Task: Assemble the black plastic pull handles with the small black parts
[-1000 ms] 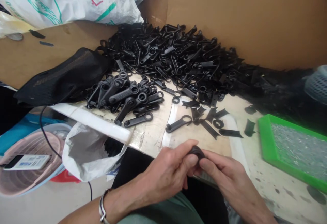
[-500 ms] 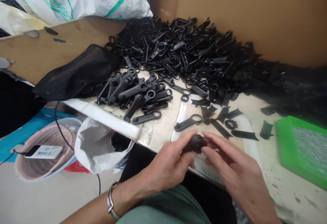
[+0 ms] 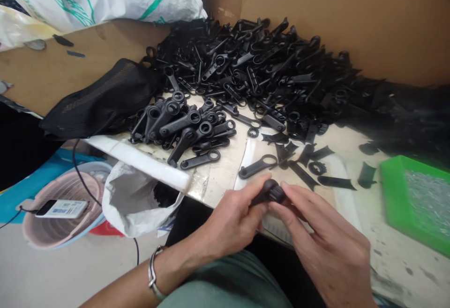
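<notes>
My left hand (image 3: 234, 216) is closed around a black plastic arm-shaped piece (image 3: 259, 197), most of it hidden by the fingers. At its outer end is a ribbed round black piece (image 3: 277, 194). The thumb and fingertips of my right hand (image 3: 325, 237) pinch this round piece from the right. Whether it is seated in the arm cannot be seen. Just beyond my hands lie a loose black arm with a ring end (image 3: 258, 166), a toothed black ring (image 3: 317, 168) and several flat black strips (image 3: 336, 183).
A large heap of black plastic parts (image 3: 242, 71) fills the back. Left of centre is a smaller pile of arms (image 3: 186, 127), beside a black mesh bag (image 3: 101, 99). A green tray (image 3: 393, 200) of small clear pieces stands right. A white sack (image 3: 123, 205) and pink basket (image 3: 38, 226) sit below.
The round piece has turned in my fingers, so its ribbed side now faces the camera. My right hand has shifted slightly down and left; the left hand keeps its hold.
</notes>
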The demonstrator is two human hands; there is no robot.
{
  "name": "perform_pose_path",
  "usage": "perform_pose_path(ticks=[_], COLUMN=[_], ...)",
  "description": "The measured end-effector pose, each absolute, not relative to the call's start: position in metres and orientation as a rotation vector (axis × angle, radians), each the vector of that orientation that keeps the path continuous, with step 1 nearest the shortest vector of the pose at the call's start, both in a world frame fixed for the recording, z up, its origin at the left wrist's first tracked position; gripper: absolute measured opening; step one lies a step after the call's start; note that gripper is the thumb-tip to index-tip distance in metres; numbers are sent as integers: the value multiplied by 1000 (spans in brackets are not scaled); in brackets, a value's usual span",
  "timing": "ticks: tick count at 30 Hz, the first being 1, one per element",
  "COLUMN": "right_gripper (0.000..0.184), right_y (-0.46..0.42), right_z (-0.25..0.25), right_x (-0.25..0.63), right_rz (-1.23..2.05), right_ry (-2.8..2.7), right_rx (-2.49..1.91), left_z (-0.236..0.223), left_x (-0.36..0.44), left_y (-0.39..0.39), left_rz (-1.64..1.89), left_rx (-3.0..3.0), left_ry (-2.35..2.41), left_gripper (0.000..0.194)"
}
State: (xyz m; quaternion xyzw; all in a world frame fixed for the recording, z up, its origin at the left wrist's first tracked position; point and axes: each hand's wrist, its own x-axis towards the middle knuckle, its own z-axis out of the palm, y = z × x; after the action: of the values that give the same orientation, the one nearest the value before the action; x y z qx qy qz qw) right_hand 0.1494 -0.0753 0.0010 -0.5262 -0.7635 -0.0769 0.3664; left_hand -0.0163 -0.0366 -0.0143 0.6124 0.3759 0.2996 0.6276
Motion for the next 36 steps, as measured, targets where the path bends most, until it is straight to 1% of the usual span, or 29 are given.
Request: perform_pose_path(ticks=[5, 8, 13, 17, 19, 21, 23, 26, 29, 32, 36], right_gripper=[18, 19, 26, 37, 37, 31, 28, 29, 30, 27, 29], right_y=[-75, -73, -73, -76, -78, -80, -81, -81, -79, -76, -69], right_z=[-3, -6, -7, -3, -2, -2, -2, 0, 4, 8, 9], right_x=[147, 148, 149, 147, 149, 153, 159, 168, 169, 158, 141], right_rz=[-108, -111, -134, -167, -151, -34, 170, 540, 817, 907, 880], right_ry=[-1863, -1859, -1911, -1981, -1977, -1962, -1927, -1789, -1704, -1711, -1621], right_rx=[-1405, -1417, -1377, -1287, -1302, -1344, -1367, -1416, -1476, -1444, -1450], left_z=[-13, -10, -2, 1, 1, 0, 0, 2, 2, -1, -4], left_x=[-11, -11, -15, -17, -18, -21, -24, -31, -34, -33, -34], left_y=[-39, -39, -40, -41, -40, -39, -37, -39, -43, -46, -41], left_rz=[716, 725, 731, 706, 682, 663, 682, 701, 626, 631, 669], left_rx=[1367, 1330, 1546, 1707, 1719, 1725, 1744, 1818, 1877, 1921, 2039], left_ry=[803, 768, 825, 785, 776, 784, 817, 866, 739, 652, 788], left_gripper=[41, 42, 40, 37, 34, 30, 27, 32, 39, 43, 40])
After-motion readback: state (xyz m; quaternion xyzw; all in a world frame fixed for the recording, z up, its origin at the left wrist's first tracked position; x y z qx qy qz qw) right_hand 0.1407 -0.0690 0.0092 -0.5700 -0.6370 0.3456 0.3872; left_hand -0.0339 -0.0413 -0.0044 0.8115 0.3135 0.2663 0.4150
